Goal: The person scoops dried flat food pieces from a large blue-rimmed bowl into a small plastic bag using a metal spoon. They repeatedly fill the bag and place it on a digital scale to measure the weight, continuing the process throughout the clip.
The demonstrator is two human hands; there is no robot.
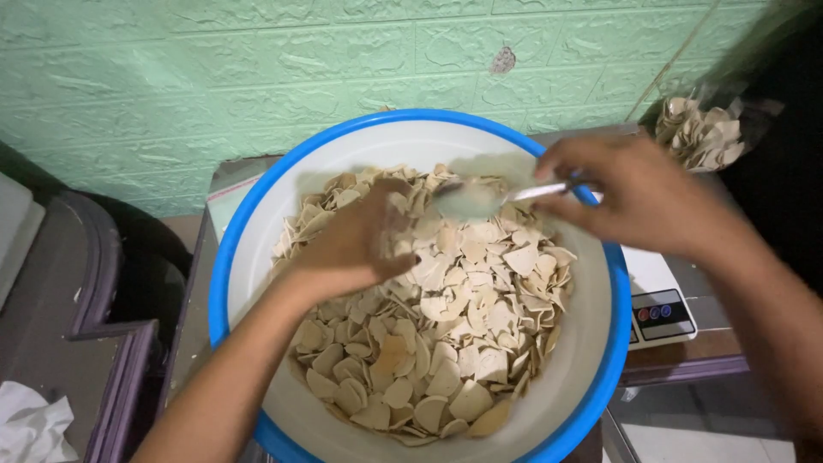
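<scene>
Both hands are over the big white basin (591,343) with the blue rim, and it fills nearly all the room between them. The rim curves just outside the right wrist and runs under the left forearm. Beyond the far rim, straight ahead of both hands, the green wall (214,77) closes things off, so there's little room that way.

Left hand (351,249) hangs low over the pale chips (454,334), fingers curled loosely, palm turned in; I cannot tell whether it's holding any. Right hand (639,193) is pinched shut on the handle of a spoon (493,199), whose blurred bowl points across toward the left fingertips, just above the heap and near them.

The chips lie piled directly under both hands, thickest below the left palm, thinning toward the near rim.

Just beyond the right hand sits a clear bag (707,129) of more chips. Below the right wrist, outside the basin, a white kitchen scale (656,300) touches the rim.
</scene>
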